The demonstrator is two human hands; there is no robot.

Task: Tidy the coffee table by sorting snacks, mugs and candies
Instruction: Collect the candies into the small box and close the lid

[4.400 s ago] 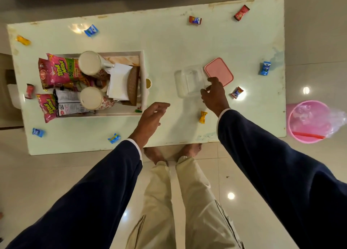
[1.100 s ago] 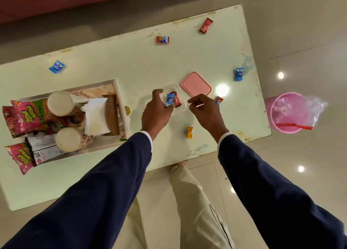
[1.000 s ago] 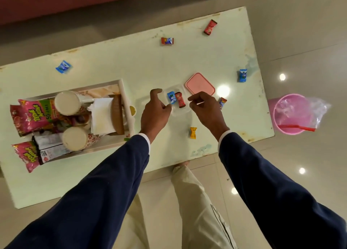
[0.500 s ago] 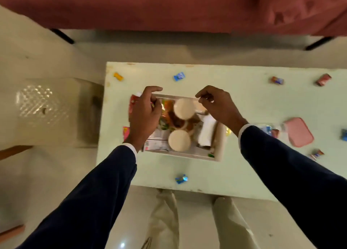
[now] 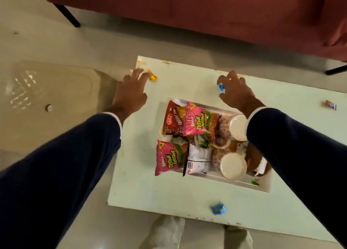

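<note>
Off to your left past the counter (image 5: 142,183) edge there's a beige plastic stool (image 5: 56,102), smooth and glossy. Your left hand (image 5: 129,92) is stretched flat over the counter's far-left corner, fingers spread and loose, gripping nothing, fingertips right next to a crinkly yellow candy (image 5: 153,77). Not much room there, the candy sits near the edge. Mid-counter, the white rectangular tray (image 5: 262,187) holds shiny pink snack packets (image 5: 199,121), a red one (image 5: 171,119), a white sachet (image 5: 198,157) and two round cream-lidded mugs (image 5: 232,166). A blue candy (image 5: 217,208) lies alone near the front edge, lots of bare surface around it. Your right hand (image 5: 236,92) hovers beyond the tray, fingers curled over another blue candy (image 5: 222,87); can't tell whether it's actually pinched yet. One more wrapped candy (image 5: 330,105) sits far right.
</note>
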